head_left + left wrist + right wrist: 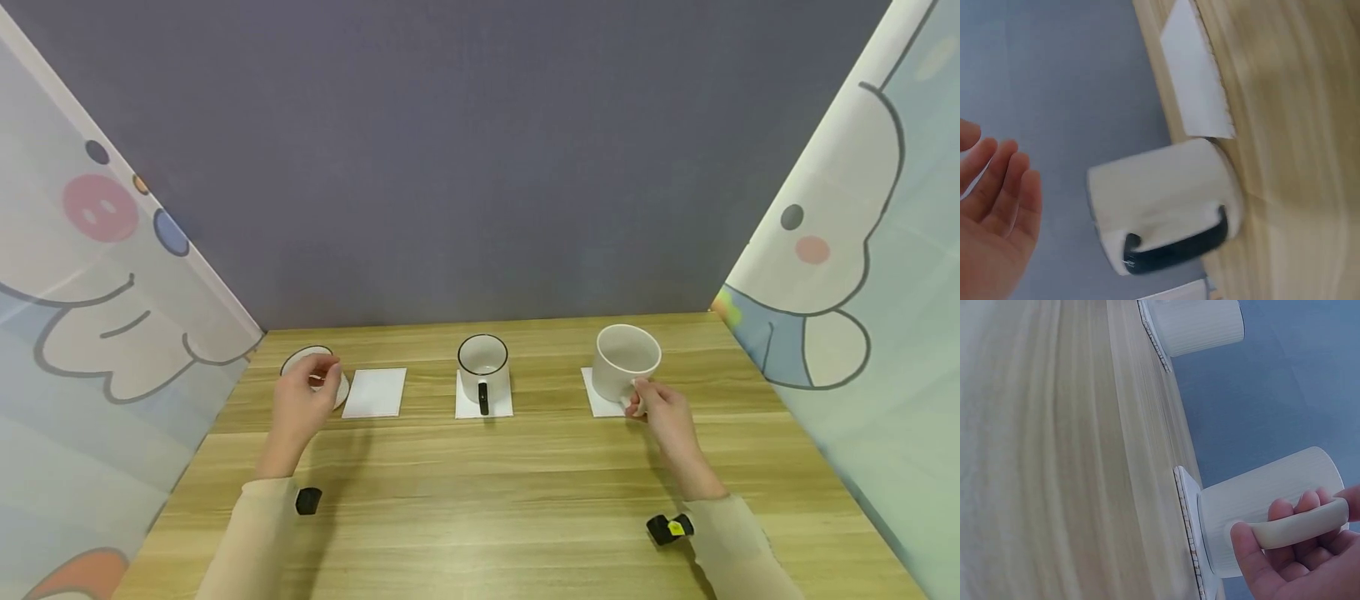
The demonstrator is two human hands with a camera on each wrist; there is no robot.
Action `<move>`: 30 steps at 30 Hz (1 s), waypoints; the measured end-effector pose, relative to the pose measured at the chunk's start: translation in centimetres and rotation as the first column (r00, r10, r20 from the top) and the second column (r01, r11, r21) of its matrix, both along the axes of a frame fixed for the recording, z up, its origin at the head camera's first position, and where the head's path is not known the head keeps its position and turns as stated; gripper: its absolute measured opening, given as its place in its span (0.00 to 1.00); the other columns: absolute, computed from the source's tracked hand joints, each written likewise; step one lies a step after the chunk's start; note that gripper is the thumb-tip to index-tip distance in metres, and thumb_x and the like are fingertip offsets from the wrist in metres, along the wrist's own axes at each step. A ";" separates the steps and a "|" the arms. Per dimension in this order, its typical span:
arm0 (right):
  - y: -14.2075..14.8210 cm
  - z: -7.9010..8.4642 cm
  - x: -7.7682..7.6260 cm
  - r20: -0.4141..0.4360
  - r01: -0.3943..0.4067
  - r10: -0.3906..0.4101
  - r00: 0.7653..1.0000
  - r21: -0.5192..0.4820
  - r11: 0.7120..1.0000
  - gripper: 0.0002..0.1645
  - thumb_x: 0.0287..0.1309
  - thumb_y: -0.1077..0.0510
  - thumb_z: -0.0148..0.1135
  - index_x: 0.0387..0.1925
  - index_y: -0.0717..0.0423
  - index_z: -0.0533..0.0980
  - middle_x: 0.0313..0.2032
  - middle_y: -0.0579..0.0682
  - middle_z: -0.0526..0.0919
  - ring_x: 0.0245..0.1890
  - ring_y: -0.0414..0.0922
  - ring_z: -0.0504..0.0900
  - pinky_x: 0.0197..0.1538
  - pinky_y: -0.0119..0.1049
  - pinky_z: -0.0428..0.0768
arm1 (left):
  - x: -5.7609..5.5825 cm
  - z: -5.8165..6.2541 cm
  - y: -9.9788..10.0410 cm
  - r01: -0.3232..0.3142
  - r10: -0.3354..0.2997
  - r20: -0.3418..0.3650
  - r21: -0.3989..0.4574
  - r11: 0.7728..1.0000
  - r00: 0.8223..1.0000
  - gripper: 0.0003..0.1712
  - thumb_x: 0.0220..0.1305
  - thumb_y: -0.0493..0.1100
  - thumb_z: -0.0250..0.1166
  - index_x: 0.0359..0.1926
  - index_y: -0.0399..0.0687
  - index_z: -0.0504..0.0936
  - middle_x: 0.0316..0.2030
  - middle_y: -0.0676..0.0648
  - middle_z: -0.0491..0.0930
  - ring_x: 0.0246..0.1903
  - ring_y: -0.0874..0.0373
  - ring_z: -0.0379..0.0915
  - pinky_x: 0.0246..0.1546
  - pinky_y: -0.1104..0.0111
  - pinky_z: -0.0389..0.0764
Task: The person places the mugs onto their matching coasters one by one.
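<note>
A dark grey panel (480, 167) rises at the back, flanked by pale sheets (900, 433) printed with cartoon animals. In front spreads the wood-grain surface (480, 517), and a person in cream sleeves (251, 542) reaches over it with both arms. The left grip (302, 398) is apart, fingers curving near the black-handled left mug (1160, 187); the right grip (666, 408) is clamped on the handle of the wide white mug (611, 379). That one is upright on the right coaster (602, 407), though from here I can't swear its base sits fully on it. The middle mug (472, 386), white and dark-rimmed, stands on the middle coaster (467, 410), its black handle (483, 398) toward the person. The left mug stands upright on the surface, just beside the left coaster (375, 392). Smallest are the black devices (307, 501) at the wrists.
</note>
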State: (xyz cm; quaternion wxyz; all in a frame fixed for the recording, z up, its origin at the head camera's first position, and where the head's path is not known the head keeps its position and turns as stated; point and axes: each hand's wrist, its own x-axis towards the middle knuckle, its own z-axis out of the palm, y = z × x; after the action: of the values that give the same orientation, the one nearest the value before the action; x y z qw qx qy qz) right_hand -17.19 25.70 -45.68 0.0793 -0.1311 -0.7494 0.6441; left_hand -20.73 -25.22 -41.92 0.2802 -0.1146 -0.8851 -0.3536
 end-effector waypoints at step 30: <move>0.1 0.2 0.1 0.034 -0.009 0.009 0.999 0.000 1.000 0.21 0.79 0.53 0.48 0.37 0.68 0.76 0.29 0.47 0.77 0.29 0.39 0.79 0.40 0.35 0.83 | 1.3 -4.9 -6.4 -0.319 0.169 0.439 0.295 0.901 0.883 0.20 0.74 0.49 0.61 0.47 0.33 0.82 0.35 0.45 0.84 0.28 0.66 0.77 0.31 0.73 0.81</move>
State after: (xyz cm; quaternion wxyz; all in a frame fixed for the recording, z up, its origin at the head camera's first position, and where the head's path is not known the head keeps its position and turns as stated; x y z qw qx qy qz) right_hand -17.14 25.82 -45.46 0.0637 -0.1385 -0.7512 0.6423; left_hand -19.42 -31.65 -46.80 0.1511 0.1277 -0.8512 -0.4860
